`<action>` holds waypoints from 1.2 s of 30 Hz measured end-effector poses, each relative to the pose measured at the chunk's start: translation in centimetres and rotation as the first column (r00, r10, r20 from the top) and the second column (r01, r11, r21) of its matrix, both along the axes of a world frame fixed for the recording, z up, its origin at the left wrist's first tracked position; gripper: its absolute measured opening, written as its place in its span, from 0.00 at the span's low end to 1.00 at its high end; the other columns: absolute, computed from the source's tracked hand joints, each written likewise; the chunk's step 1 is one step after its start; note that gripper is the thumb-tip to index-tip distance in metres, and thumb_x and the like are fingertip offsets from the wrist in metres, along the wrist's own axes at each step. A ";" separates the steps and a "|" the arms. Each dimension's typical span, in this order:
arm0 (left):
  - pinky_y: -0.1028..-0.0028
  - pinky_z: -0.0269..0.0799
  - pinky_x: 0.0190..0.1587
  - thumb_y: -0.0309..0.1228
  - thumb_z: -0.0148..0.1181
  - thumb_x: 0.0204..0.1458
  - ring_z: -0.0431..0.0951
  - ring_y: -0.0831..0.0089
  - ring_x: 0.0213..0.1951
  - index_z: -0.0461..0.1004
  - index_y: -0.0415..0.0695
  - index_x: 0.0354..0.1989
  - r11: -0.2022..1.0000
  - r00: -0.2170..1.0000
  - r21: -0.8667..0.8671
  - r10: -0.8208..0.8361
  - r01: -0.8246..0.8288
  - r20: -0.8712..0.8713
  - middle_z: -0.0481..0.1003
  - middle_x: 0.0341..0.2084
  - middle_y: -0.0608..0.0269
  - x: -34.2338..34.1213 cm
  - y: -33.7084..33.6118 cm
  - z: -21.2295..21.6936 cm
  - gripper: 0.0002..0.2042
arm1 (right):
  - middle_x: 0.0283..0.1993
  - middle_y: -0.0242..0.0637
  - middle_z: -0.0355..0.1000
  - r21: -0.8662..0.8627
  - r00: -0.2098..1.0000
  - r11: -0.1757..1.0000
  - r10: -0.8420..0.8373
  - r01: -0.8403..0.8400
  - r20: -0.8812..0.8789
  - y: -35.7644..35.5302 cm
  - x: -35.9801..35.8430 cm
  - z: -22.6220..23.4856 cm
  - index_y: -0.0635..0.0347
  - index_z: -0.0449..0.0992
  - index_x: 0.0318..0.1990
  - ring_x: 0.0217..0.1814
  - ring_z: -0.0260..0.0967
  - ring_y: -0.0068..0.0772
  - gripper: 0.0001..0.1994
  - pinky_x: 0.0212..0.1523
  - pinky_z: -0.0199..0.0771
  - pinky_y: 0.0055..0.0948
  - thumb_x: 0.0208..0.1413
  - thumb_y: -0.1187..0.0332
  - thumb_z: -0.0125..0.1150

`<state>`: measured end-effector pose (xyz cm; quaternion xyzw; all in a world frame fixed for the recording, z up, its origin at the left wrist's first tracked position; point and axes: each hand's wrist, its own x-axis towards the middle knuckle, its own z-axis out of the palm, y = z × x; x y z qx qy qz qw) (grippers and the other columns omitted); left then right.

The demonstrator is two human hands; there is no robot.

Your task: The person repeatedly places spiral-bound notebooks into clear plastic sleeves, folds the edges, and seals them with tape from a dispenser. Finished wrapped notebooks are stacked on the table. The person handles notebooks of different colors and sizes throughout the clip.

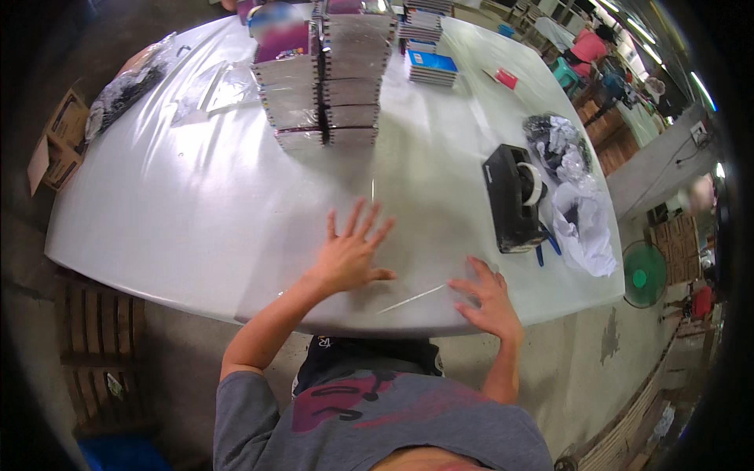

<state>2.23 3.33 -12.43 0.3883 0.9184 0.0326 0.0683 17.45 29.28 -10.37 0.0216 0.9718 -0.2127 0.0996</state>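
Note:
My left hand (351, 250) lies flat with fingers spread on a clear plastic sheet (408, 259) spread over the white table (196, 212). My right hand (488, 298) presses flat near the table's front edge, beside the sheet's folded edge. Neither hand grips anything. Beyond the hands, tall stacks of spiral-bound notebooks (326, 78) stand in the middle of the table. A black tape dispenser (512, 196) sits to the right of my hands.
Crumpled plastic wrap and paper (581, 212) lies at the right edge, next to a blue pen (550, 245). More book piles (428, 47) stand at the back, a plastic bundle (129, 86) far left. Cardboard boxes (59, 141), a wooden pallet (102, 345), a green fan (644, 275).

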 end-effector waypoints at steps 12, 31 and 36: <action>0.27 0.40 0.57 0.67 0.47 0.46 0.35 0.43 0.69 0.48 0.63 0.68 0.939 0.936 0.103 -0.338 0.328 0.101 0.40 0.69 0.53 4.4 7.6 -1.8 0.41 | 0.41 0.39 0.75 -0.391 0.611 0.920 -0.297 -0.023 -0.734 1.4 -4.0 6.1 0.62 0.79 0.27 0.40 0.73 0.33 0.11 0.40 0.71 0.23 0.42 0.88 0.54; 0.35 0.35 0.61 0.64 0.47 0.47 0.41 0.53 0.69 0.56 0.60 0.65 0.906 0.937 0.324 -0.326 0.273 0.121 0.45 0.69 0.59 4.2 6.8 -3.7 0.38 | 0.67 0.57 0.41 -0.921 0.697 -0.117 -0.620 0.372 0.360 14.1 -44.6 0.1 0.51 0.42 0.68 0.69 0.42 0.50 0.52 0.63 0.52 0.49 0.37 0.50 0.69; 0.36 0.35 0.62 0.63 0.41 0.52 0.43 0.59 0.69 0.56 0.62 0.65 0.909 0.947 0.337 -0.299 0.246 0.115 0.46 0.69 0.64 4.3 6.6 -3.6 0.34 | 0.68 0.55 0.44 -0.788 0.597 0.097 -0.710 0.608 0.373 13.9 -51.0 -1.5 0.52 0.46 0.67 0.70 0.44 0.50 0.56 0.62 0.51 0.54 0.30 0.43 0.72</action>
